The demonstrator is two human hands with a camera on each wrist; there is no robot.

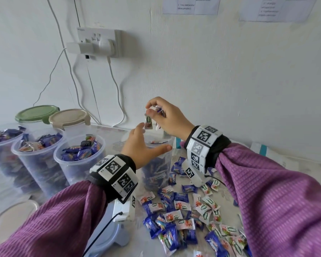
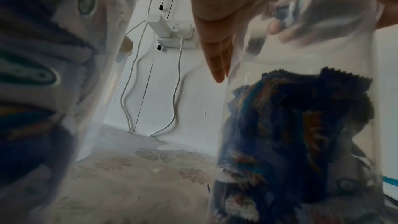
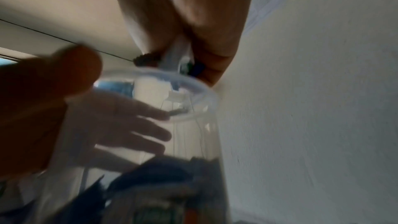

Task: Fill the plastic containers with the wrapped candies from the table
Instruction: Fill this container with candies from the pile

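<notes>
A clear plastic container (image 1: 156,175), partly filled with blue wrapped candies, stands in the middle of the table. My left hand (image 1: 141,145) holds it near the rim, thumb in front and fingers (image 2: 217,60) flat against the far wall of the container (image 2: 301,125). My right hand (image 1: 152,111) hovers above the opening and pinches a small bunch of wrapped candies (image 1: 148,120), one hanging down. The right wrist view shows those candies (image 3: 183,64) just over the container's rim (image 3: 193,89). Many loose candies (image 1: 189,210) lie on the table in front.
Three open containers (image 1: 78,154) full of candies stand at the left, with a green lid (image 1: 36,113) and a beige lid (image 1: 69,117) behind them. Two more lids (image 1: 9,219) lie near the front left. A wall socket (image 1: 100,43) with cables hangs behind.
</notes>
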